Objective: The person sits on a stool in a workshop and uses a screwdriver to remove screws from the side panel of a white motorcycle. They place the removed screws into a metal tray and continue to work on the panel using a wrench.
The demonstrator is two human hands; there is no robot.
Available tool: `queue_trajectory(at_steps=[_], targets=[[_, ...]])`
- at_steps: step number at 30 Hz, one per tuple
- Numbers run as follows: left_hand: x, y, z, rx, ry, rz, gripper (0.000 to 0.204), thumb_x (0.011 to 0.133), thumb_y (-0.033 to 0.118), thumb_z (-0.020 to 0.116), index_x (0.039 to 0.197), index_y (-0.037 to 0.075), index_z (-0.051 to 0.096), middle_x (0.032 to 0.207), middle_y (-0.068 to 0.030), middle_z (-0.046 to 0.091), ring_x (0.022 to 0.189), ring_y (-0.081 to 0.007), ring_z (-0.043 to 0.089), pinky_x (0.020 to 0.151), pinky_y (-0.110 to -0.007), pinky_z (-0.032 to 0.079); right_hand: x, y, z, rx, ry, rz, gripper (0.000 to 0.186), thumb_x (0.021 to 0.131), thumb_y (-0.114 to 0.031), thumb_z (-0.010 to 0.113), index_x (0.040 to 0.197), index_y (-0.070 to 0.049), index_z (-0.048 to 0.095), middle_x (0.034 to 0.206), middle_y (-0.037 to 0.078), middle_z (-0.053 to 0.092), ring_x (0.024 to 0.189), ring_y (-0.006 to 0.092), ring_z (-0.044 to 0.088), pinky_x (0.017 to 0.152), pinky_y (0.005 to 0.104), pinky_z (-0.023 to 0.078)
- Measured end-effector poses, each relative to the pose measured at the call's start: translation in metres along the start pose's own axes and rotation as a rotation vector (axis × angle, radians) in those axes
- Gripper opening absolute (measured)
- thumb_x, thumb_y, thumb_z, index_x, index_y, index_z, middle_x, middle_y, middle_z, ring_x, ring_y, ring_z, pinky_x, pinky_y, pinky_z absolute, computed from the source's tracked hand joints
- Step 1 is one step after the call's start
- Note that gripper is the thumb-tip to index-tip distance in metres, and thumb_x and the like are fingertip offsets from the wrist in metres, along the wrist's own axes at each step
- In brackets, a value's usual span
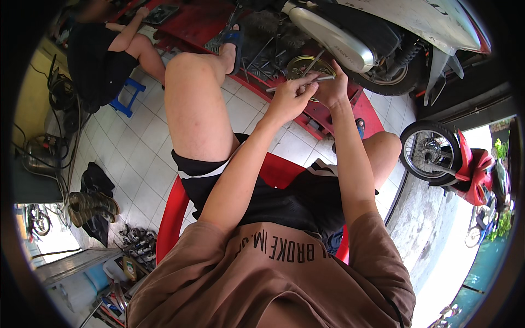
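Observation:
My left hand (295,98) is closed round the grey crossbar of a T-handle wrench (313,64). The wrench's shaft slants up toward the scooter's silver side cover (328,38). Close by on the right, my right hand (332,90) has a finger stretched upward. The crossbar's right end lies in front of its palm; its other fingers are partly hidden. Beneath both hands sits a round, gold-coloured tray (295,64) on the red lift platform (314,123). The white scooter (404,16) stands on that platform, its rear tyre (383,86) beyond my right hand.
I sit on a red plastic chair (174,218). Loose tools (267,57) lie on the platform. A person in black (90,60) works at the upper left, near a blue stool (128,97). A red motorbike (474,169) stands at the right. Boots (90,208) and metal parts (139,240) are lower left.

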State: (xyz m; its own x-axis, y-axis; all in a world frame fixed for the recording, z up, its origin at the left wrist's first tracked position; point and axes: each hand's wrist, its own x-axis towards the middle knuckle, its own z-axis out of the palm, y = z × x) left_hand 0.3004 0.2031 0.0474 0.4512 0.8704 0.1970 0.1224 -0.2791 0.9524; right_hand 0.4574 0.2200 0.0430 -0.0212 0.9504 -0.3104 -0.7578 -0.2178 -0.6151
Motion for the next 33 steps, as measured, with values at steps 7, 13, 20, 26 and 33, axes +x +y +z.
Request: queue_trajectory(at_steps=[7, 13, 20, 26, 33], targets=[[-0.002, -0.026, 0.002, 0.385, -0.229, -0.364, 0.055, 0.09, 0.049, 0.056, 0.071, -0.002, 0.063, 0.059, -0.0104, 0.061, 0.053, -0.0187, 0.063, 0.054, -0.031, 0.049, 0.01, -0.008, -0.032, 0.076, -0.099, 0.174, 0.084, 0.089, -0.062, 0.028, 0.115, 0.015, 0.048, 0.081, 0.007, 0.044, 0.07, 0.0174, 0.036, 0.063, 0.0277, 0.035], [0.005, -0.032, 0.005, 0.042, -0.023, -0.563, 0.067, 0.091, 0.058, 0.048, 0.078, -0.006, 0.06, 0.066, -0.0113, 0.065, 0.051, -0.0188, 0.064, 0.047, -0.028, 0.05, 0.008, -0.009, -0.026, 0.037, -0.062, 0.136, 0.084, 0.089, -0.062, 0.027, 0.115, 0.015, 0.048, 0.081, 0.007, 0.044, 0.07, 0.0172, 0.036, 0.063, 0.0277, 0.035], [0.008, -0.039, 0.011, -0.977, -0.238, -0.89, 0.077, 0.093, 0.064, 0.036, 0.099, -0.01, 0.058, 0.084, -0.0117, 0.064, 0.068, -0.0157, 0.061, 0.053, -0.023, 0.046, 0.009, -0.008, -0.026, 0.072, -0.05, 0.143, 0.084, 0.088, -0.063, 0.028, 0.112, 0.015, 0.048, 0.081, 0.007, 0.044, 0.071, 0.0175, 0.036, 0.065, 0.0281, 0.035], [0.022, -0.041, 0.014, -1.296, -0.071, -0.773, 0.051, 0.091, 0.045, 0.058, 0.099, -0.006, 0.058, 0.085, -0.0064, 0.06, 0.07, -0.0117, 0.056, 0.054, -0.021, 0.044, 0.012, -0.007, -0.031, 0.043, -0.098, 0.133, 0.082, 0.088, -0.063, 0.033, 0.113, 0.014, 0.048, 0.083, 0.007, 0.047, 0.073, 0.0184, 0.04, 0.067, 0.0289, 0.037], [0.015, -0.039, 0.02, 0.23, 0.319, 0.087, 0.036, 0.077, -0.004, 0.061, 0.111, 0.009, 0.065, 0.085, -0.0053, 0.055, 0.081, -0.0198, 0.055, 0.067, -0.03, 0.047, 0.012, -0.009, -0.033, 0.069, -0.132, 0.153, 0.085, 0.087, -0.064, 0.034, 0.114, 0.015, 0.049, 0.083, 0.008, 0.049, 0.073, 0.0175, 0.043, 0.066, 0.0274, 0.04]])
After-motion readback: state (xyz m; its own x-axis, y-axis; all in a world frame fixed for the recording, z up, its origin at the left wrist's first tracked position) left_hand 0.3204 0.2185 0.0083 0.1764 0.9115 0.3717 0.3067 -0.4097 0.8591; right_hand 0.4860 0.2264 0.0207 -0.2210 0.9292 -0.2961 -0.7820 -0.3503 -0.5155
